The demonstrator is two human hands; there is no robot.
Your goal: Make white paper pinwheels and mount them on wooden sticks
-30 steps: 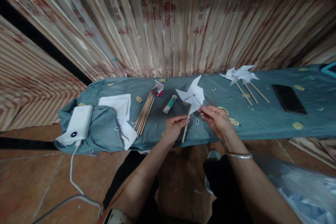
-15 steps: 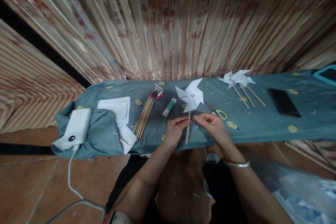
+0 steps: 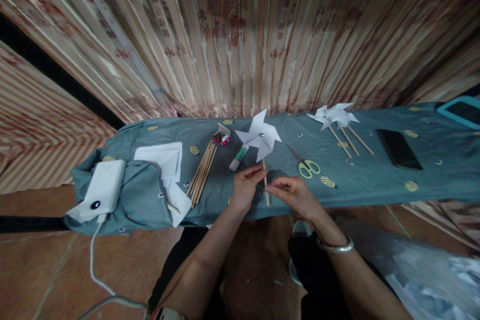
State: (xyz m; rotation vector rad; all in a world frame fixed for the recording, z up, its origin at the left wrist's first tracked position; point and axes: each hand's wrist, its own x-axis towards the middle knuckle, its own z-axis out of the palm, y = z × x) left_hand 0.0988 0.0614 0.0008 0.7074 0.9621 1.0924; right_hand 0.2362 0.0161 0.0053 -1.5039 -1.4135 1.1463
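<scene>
Your left hand (image 3: 244, 189) is pinching the paper pinwheel (image 3: 264, 146) by its wooden stick (image 3: 267, 199), which is running away from you over the tabletop (image 3: 369, 180); your right hand (image 3: 294, 194), fingers (image 3: 276, 188) nearly together, is flanking its near portion, hold unclear.

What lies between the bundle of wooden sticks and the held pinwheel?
In the head view, a glue stick lies between the stick bundle and held pinwheel; a small open box sits by the bundle's far end.
</scene>
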